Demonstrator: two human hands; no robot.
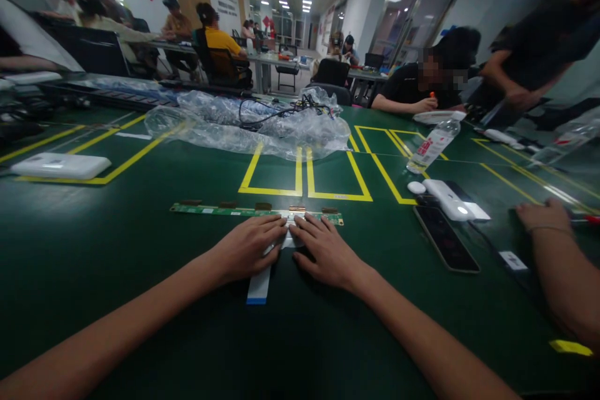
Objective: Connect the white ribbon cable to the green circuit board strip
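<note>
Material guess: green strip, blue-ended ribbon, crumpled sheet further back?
Green strip: probably coated circuit board, judging by coppery tabs along its edge; finish unclear.
Ribbon: likely smooth plastic, thin, flat and white.
Crumpled sheet: glossy, clear plastic film; creases glint.

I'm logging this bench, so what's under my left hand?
A white ribbon cable with a blue end sticks out from under your left hand, which is at the green circuit strip. Whether the cable joins the strip is hidden beneath the hand.
</note>
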